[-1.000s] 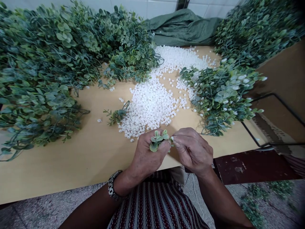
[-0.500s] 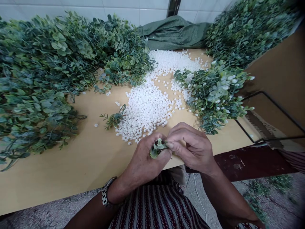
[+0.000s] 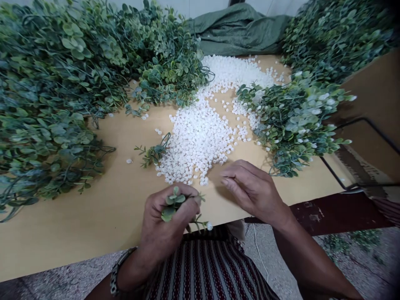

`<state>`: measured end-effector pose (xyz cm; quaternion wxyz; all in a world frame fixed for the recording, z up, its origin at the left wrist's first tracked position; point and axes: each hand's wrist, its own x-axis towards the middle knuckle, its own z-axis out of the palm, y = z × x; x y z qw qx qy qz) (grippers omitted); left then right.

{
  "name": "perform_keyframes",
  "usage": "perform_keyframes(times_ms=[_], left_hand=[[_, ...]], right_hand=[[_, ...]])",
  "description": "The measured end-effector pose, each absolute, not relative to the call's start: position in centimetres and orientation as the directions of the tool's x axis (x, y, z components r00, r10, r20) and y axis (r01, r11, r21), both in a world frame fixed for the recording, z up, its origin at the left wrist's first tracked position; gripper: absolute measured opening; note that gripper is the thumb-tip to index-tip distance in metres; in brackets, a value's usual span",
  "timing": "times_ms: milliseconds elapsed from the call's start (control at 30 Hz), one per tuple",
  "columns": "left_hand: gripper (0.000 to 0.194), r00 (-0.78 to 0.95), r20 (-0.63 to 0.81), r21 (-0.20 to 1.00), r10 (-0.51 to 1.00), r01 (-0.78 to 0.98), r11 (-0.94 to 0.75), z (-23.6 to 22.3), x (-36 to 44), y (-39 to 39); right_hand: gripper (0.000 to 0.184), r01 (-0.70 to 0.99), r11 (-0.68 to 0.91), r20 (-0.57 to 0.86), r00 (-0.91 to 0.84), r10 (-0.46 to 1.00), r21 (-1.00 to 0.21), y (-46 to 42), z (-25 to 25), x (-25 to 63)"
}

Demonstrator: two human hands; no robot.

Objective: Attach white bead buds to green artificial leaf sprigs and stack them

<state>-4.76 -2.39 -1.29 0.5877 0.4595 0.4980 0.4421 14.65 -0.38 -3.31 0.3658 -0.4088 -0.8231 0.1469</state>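
Note:
My left hand [image 3: 161, 233] is closed around a sprig of artificial greenery [image 3: 175, 199] at the table's front edge. Round green leaves stick up above the thumb, and thin stem tips poke out past the fingers. A small white bead [image 3: 209, 226] sits at the end of one lower tip. To the right, my right hand [image 3: 254, 191] is apart from the sprig, thumb and fingers pinched together; anything between them is hidden. Just beyond both hands lies a pile of small white beads [image 3: 200, 139].
A small loose sprig [image 3: 153, 154] lies left of the beads. Large heaps of greenery [image 3: 62, 75] fill the left side. A white-tipped bunch [image 3: 300, 121] lies on the right, near a cardboard box [image 3: 375, 91] and a black wire frame [image 3: 334, 173]. Green cloth [image 3: 240, 29] lies behind.
My hands have separated: the left moved left and down with the sprig, the right let go of it. A white bead on the sprig's tip now shows. The view has shifted slightly.

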Motion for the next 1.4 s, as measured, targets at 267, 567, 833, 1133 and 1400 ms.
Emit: perform_keyframes(times_ms=[267, 567, 833, 1133, 1400], left_hand=[[0.009, -0.11, -0.345, 0.937, 0.932, -0.097, 0.336, -0.3, -5.3, -1.5], [0.006, -0.112, -0.319, 0.944, 0.941, -0.13, 0.304, -0.7, -4.9, -1.5], [0.003, -0.066, -0.328, 0.936, 0.943, -0.16, 0.314, -1.2, -4.6, -1.5], [0.008, 0.008, -0.327, 0.92, 0.945, -0.224, 0.32, -1.5, -5.6, -0.7], [0.007, -0.047, -0.33, 0.928, 0.943, -0.196, 0.316, -0.4, -6.0, -0.7]], right_hand=[[0.017, 0.609, 0.728, 0.354, -0.637, 0.685, -0.314, 1.2, -3.8, 13.5], [0.011, 0.674, 0.724, 0.382, -0.636, 0.67, -0.148, 0.4, -4.2, 13.9], [0.009, 0.698, 0.71, 0.401, -0.626, 0.669, -0.094, 0.0, -4.5, 12.7], [0.01, 0.659, 0.723, 0.407, -0.613, 0.677, -0.208, 0.2, -4.0, 12.7], [0.017, 0.576, 0.807, 0.369, -0.728, 0.578, -0.129, 0.7, -4.2, 12.0]])
